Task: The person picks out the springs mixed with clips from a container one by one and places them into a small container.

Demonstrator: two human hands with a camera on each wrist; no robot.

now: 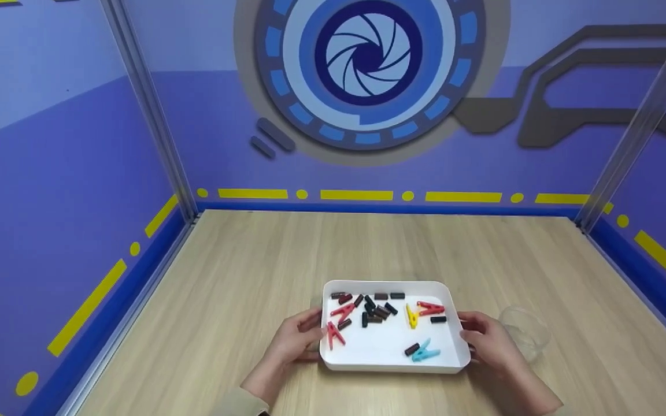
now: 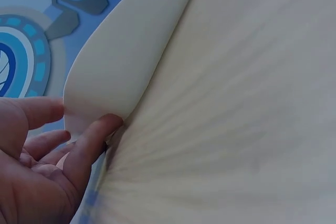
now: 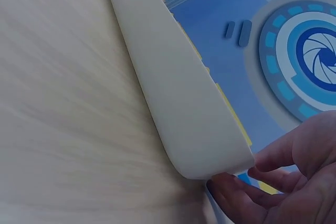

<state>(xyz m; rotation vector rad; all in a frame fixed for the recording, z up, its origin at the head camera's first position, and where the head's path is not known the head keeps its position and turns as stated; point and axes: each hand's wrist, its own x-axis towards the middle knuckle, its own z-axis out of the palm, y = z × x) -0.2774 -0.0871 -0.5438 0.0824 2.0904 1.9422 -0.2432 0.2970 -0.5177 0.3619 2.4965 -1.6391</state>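
Note:
A shallow white tray (image 1: 376,349) is held between both hands near the front of the wooden table. My left hand (image 1: 293,340) grips its left end, and my right hand (image 1: 489,341) grips the opposite end. Inside lie red clips (image 1: 343,312), a yellow clip (image 1: 412,317), a light blue clip (image 1: 425,353) and several small ribbed black and brown cylinders (image 1: 382,312). Both wrist views show the tray's outer wall (image 2: 115,51) with fingertips at its edges; the contents are hidden there. Whether the tray touches the table cannot be told.
Just beyond my right hand, a clear round container (image 1: 525,334) stands on the table (image 1: 240,260). Blue-purple panels (image 1: 206,133) with metal corner posts (image 1: 148,98) enclose the back and sides.

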